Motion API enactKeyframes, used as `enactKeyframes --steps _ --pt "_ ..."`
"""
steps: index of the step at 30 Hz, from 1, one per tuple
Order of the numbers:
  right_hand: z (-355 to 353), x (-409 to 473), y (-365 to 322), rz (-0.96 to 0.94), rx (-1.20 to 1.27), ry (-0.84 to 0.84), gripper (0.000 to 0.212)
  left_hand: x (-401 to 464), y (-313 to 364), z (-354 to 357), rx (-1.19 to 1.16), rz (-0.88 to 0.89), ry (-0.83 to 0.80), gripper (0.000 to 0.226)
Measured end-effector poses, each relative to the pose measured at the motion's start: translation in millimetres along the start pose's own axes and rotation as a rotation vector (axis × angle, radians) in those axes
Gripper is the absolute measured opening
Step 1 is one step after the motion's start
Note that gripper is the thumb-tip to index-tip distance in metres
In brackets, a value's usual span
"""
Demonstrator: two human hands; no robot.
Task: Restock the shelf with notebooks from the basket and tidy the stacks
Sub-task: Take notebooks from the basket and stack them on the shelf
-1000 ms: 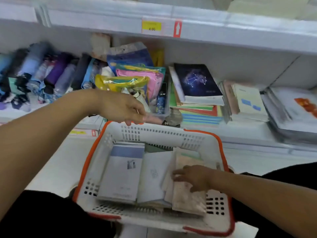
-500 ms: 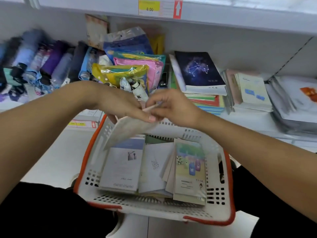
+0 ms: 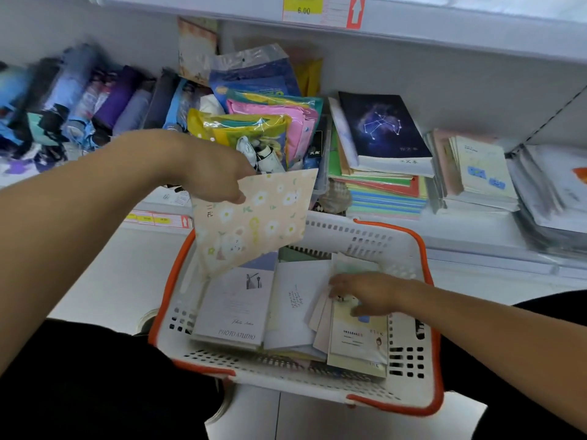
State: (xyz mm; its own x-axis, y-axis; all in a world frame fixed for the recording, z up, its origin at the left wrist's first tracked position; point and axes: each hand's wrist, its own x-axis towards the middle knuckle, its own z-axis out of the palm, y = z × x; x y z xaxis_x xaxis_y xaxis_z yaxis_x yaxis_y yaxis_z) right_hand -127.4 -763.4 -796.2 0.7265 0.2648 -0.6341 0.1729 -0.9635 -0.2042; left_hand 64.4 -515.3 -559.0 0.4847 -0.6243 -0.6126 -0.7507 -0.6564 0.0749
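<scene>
A white basket with an orange rim [image 3: 422, 255] sits in front of me below the shelf and holds several notebooks. My left hand [image 3: 216, 176] pinches a peach flowered notebook [image 3: 254, 220] by its top edge and holds it tilted above the basket's left side. My right hand [image 3: 365, 292] rests with spread fingers on a pale green notebook [image 3: 359, 341] at the basket's right. A white "Photo Studio" notebook [image 3: 232, 309] lies at the basket's left. On the shelf stands a stack topped by a dark constellation notebook [image 3: 384, 128], with a pale stack [image 3: 479, 173] to its right.
Colourful plastic pouches [image 3: 270, 122] fill a bin at the shelf's middle. Folded umbrellas [image 3: 79, 100] lie at the left. Grey plastic-wrapped packs [image 3: 556, 192] sit at the far right. An upper shelf edge carries a yellow price tag [image 3: 303, 7]. My dark-clothed knees flank the basket.
My right hand let go of the flowered notebook and dropped back into the basket onto the pale green notebook. My left hand now holds the flowered notebook alone, turned cover-up.
</scene>
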Motion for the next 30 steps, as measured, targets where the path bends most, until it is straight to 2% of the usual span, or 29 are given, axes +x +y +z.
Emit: enactKeyframes --steps 1,5,7,10,14,19,22,23,25,27,30 --pt "8 -3 -2 -0.019 -0.026 -0.053 0.06 0 1 -1 -0.014 0.001 0.007 0.028" --pt "16 -1 -7 -0.073 -0.148 0.022 0.059 1 5 -3 -0.014 0.019 0.004 0.032" --pt "14 2 -10 -0.09 -0.221 0.007 0.058 3 5 -1 -0.024 0.034 -0.004 0.036" --pt "19 0 -13 -0.098 -0.315 -0.044 0.06 6 1 1 -0.07 0.044 0.002 0.051" --pt "18 -1 -15 -0.138 -0.358 0.037 0.049 7 -3 2 -0.132 0.078 0.011 0.075" --pt "14 -2 -14 -0.209 -0.379 0.048 0.044 8 -3 1 -0.141 0.126 0.041 0.044" --pt "3 -4 -14 -0.151 -0.311 0.053 0.021 6 -1 1 -0.133 0.118 0.043 0.04" --pt "-5 -3 -15 -0.138 -0.259 0.065 0.021 6 0 1 -0.137 0.112 0.043 0.04" --pt "-34 -1 -20 -0.095 -0.084 0.17 0.017 6 0 1 -0.16 0.105 0.059 0.036" --pt "-77 -1 -32 -0.142 0.147 0.364 0.009 5 2 -1 -0.204 0.101 0.092 0.036" --pt "-153 -16 -62 -0.268 0.335 0.743 0.009 -1 9 -7 -0.266 0.089 0.098 0.059"
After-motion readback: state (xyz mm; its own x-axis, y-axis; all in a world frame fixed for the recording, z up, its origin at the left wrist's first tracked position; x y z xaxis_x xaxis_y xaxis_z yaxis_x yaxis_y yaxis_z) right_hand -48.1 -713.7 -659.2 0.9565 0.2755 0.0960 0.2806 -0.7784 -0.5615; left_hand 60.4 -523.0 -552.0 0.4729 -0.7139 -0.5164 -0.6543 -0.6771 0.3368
